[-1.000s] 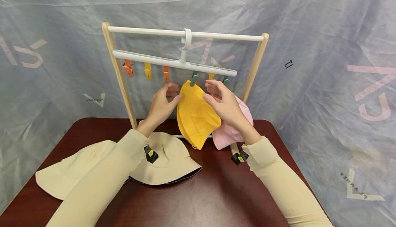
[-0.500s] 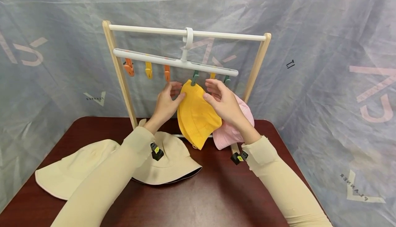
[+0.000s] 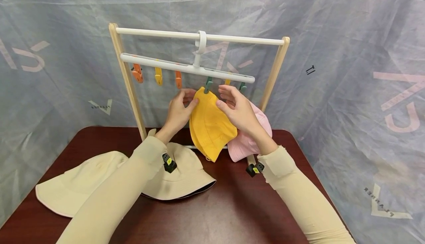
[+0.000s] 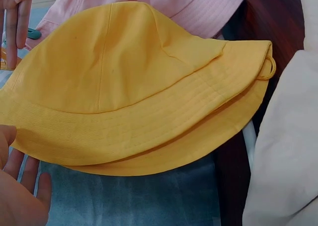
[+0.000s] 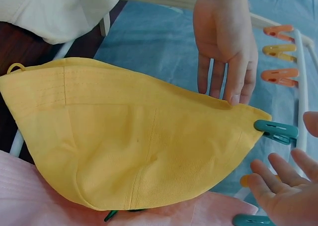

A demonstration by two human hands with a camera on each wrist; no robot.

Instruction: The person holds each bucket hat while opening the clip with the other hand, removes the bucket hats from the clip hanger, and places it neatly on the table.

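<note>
A yellow bucket hat [image 3: 212, 127] hangs from a green clip [image 3: 208, 86] by one end of its brim, with the crown tilted to the right. My left hand [image 3: 177, 112] is at its upper left edge; in the right wrist view the left thumb [image 5: 234, 98] touches the brim and the loose fingers extend behind it. On the other side my right hand [image 3: 239, 112] hovers near the hat's upper right, fingers spread and relaxed, holding nothing. In the right wrist view a gap shows between the right hand [image 5: 285, 191] and the hat. A pink hat [image 3: 262, 120] hangs behind, partly hidden.
A white hanger [image 3: 159, 63] with several orange, yellow and green clips hangs from a rack with wooden posts [image 3: 127, 85]. Two cream bucket hats lie on the dark red table [image 3: 225, 214], one at far left [image 3: 79, 179], one nearer the middle [image 3: 184, 162].
My left hand has shifted slightly right, bringing its thumb onto the yellow hat's edge. The right hand has stayed nearly still, and the hat hangs as before.
</note>
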